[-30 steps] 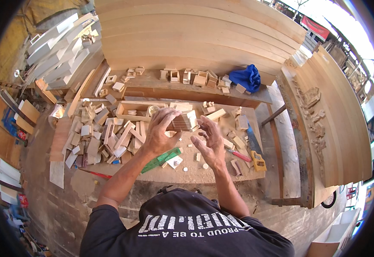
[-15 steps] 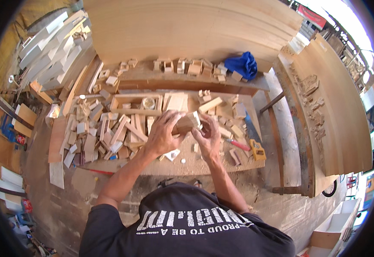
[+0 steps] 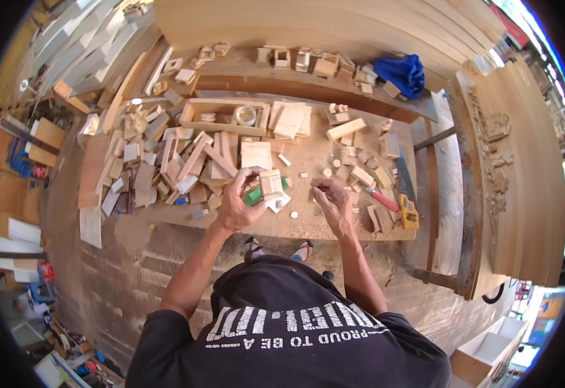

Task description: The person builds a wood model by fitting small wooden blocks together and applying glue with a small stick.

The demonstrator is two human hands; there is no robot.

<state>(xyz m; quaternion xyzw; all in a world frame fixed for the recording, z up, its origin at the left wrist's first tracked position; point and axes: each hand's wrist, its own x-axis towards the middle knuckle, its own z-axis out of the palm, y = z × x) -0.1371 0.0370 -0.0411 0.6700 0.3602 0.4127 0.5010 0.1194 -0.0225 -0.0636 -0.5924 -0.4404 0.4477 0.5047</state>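
Small wooden block (image 3: 271,185), held up above a littered workbench (image 3: 311,223), sits in the grip of the left hand (image 3: 236,206) alone after both hands met around it half a second earlier. The right hand (image 3: 336,204) has drawn away, leaving the left as sole support; whether the right's curled fingers pinch anything cannot be told.

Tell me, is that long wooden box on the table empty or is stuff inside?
Not empty: the wooden box is open-topped, and a round tub and small pale pieces show inside it.
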